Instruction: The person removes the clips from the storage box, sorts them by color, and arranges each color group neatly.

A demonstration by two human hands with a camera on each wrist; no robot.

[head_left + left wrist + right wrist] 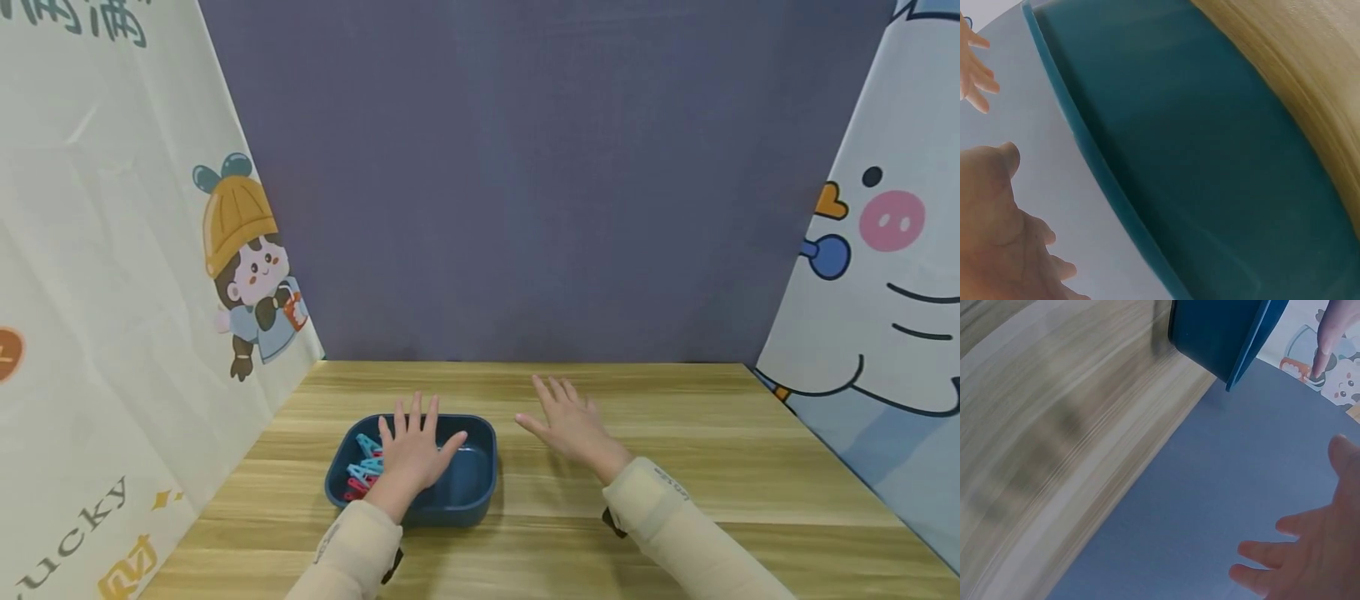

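I have both hands spread wide and holding nothing: the left hand (411,460) over the blue tub (474,471), the right hand (573,429) above the desk (697,442), right of the tub. The clothespins (364,472) lie heaped in the tub's left part. I'd expect them light, stiff and springy, best pinched at the handle end; the tub looks rigid, smooth, grippable by its rim.

Soft light; blurry shadows on the table (1066,425); left wrist view distorted.
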